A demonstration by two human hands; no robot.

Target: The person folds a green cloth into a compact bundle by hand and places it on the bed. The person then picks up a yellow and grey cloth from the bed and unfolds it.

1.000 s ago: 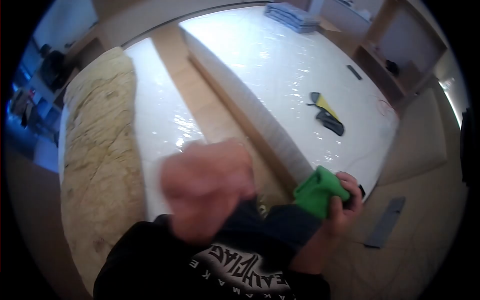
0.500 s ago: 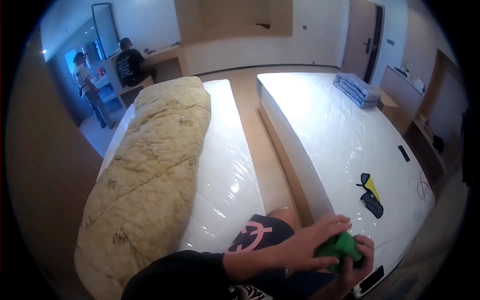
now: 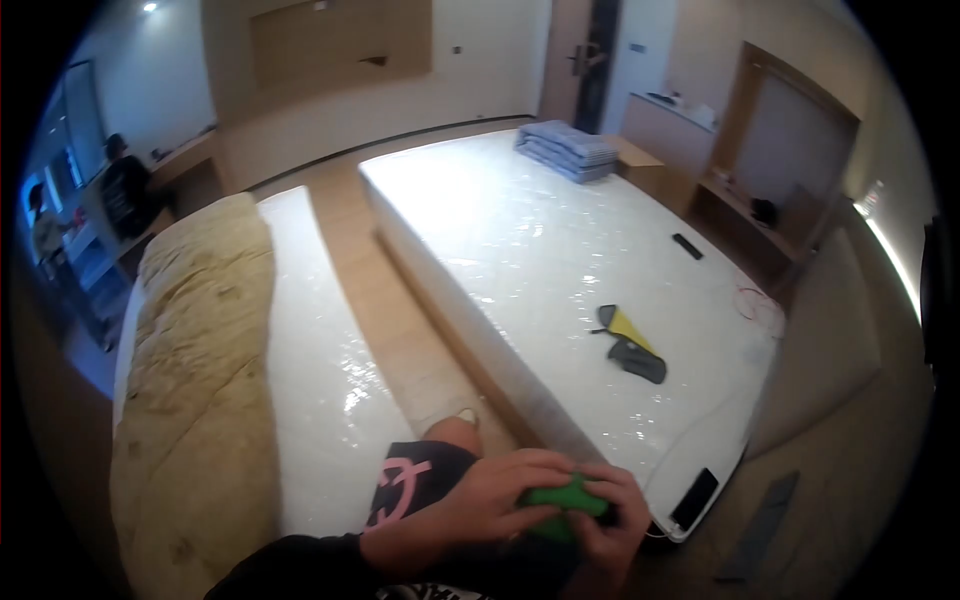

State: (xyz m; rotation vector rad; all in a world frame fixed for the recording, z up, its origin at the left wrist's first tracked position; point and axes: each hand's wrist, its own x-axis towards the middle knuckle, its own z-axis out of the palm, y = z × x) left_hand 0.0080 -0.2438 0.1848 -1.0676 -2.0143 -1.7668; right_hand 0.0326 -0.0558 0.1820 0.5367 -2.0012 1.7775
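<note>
At the bottom centre of the frame, the left hand (image 3: 497, 497) and the right hand (image 3: 617, 510) both gripped a bunched green cloth (image 3: 566, 497), fingers closed on it from either side. A phone (image 3: 695, 498) lay just right of them, on a corner of the shiny-covered mattress (image 3: 480, 250). Above it on that mattress lay a yellow-and-dark item (image 3: 636, 346) and a black remote (image 3: 688, 246). At the upper right, an open wooden shelf unit (image 3: 735, 212) held a dark object (image 3: 764, 211) in its low compartment.
</note>
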